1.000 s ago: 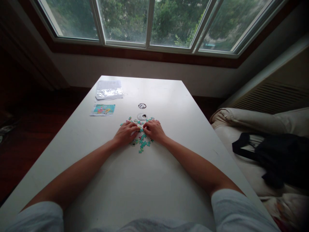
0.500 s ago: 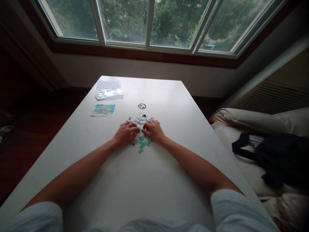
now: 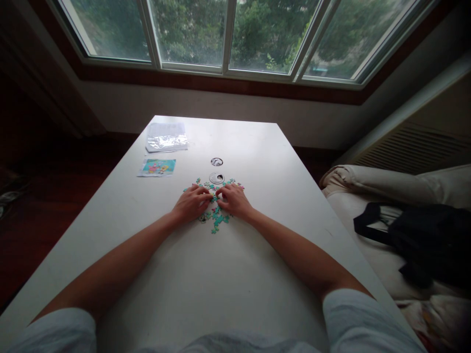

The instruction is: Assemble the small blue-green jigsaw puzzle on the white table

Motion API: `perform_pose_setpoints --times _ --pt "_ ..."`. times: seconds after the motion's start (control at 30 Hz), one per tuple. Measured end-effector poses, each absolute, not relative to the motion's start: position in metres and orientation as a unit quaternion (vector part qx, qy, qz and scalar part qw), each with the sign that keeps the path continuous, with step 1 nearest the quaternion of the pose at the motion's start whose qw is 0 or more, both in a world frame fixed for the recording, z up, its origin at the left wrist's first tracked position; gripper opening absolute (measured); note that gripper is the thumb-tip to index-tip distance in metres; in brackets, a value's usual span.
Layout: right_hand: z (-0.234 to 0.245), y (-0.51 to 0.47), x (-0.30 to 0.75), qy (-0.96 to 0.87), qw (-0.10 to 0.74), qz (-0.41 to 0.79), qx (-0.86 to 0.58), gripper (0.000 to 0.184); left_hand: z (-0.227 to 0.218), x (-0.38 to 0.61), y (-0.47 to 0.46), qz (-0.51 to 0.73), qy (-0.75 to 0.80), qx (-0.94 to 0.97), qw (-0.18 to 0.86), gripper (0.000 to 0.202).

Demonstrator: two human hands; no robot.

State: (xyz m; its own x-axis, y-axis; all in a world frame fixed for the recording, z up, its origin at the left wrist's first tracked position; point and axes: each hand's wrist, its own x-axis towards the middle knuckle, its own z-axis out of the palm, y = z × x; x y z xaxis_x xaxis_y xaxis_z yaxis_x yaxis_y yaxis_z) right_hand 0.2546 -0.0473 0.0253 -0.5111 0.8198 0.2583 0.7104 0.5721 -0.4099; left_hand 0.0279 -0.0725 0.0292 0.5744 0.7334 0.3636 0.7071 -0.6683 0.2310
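Head view showed left hand (image 3: pixel 191 203) and right hand (image 3: pixel 234 201) palm-down, fingers curled, on teal puzzle pieces (image 3: pixel 217 221) mid-worktop (image 3: pixel 221 279), fingertips nearly meeting. Whether either pinched a piece could not be told. Sorting or fitting pieces seemed in hand, and a next move would call for fine fingertip alignment.

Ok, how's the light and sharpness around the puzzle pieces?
Head view: the table glares at its far end below the window; puzzle pieces between left hand and right hand are small and soft; wide-angle bowing at edges; left floor nearly black.
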Motion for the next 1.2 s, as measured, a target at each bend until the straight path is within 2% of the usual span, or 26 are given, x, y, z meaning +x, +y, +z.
perform_pose_setpoints --times 0.2,0.6,0.83,1.2 --pt "0.024 -0.0444 0.2548 -0.861 0.206 0.151 -0.44 0.01 0.0286 0.0278 -0.0728 0.222 0.407 0.885 0.031 0.027" --pt "0.0229 -0.0412 0.2569 -0.872 0.186 0.165 -0.421 0.015 0.0292 0.0279 -0.0732 0.225 0.409 0.883 0.04 0.026" --pt "0.0207 -0.041 0.2559 -0.867 0.195 0.174 -0.424 0.017 0.029 0.0282 -0.0732 0.226 0.408 0.884 0.038 0.024" --pt "0.0193 -0.0428 0.2537 -0.865 0.215 0.164 -0.422 0.01 0.0281 0.0286 -0.0732 0.221 0.41 0.884 0.034 0.025"
